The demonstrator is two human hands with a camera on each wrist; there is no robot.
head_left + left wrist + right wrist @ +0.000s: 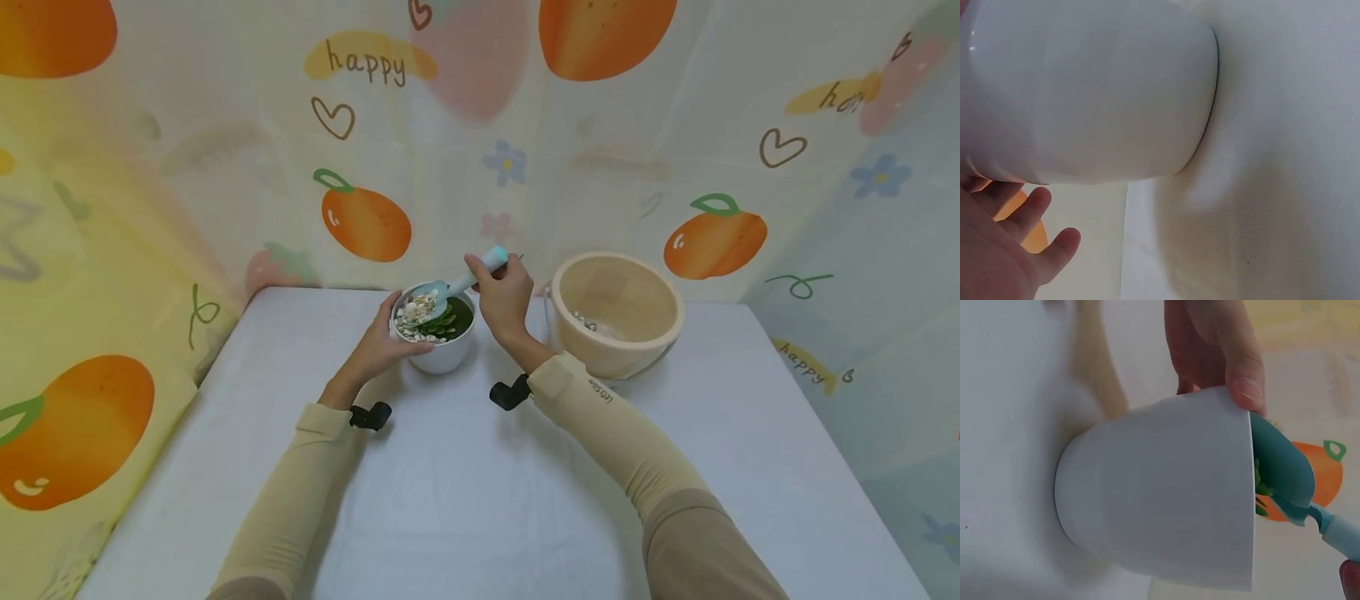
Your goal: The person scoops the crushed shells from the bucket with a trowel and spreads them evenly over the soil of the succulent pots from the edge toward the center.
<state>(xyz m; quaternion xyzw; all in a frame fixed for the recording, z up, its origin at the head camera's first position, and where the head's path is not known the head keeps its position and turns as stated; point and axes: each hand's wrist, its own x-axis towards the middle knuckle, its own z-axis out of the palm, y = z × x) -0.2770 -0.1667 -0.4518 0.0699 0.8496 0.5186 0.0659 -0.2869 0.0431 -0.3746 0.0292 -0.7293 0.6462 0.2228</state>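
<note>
A white flower pot point(441, 358) stands upright on the table. My left hand point(377, 343) holds it by its left side, with the thumb along the front rim and the other fingers behind. Inside are pale pebbles point(411, 315) on the left, a green succulent point(441, 325) in the middle and a dark surface on the right. My right hand point(504, 300) grips the light-blue handle of a small trowel point(1285, 462). The trowel's blade tilts down over the pot's mouth, above the pebbles and the plant.
A beige bucket point(617, 354) stands to the right of the pot, close to my right hand, with a few pebbles point(583, 322) in its bottom. White cloth covers the table point(465, 500). A fruit-printed curtain point(465, 192) hangs right behind the table's back edge.
</note>
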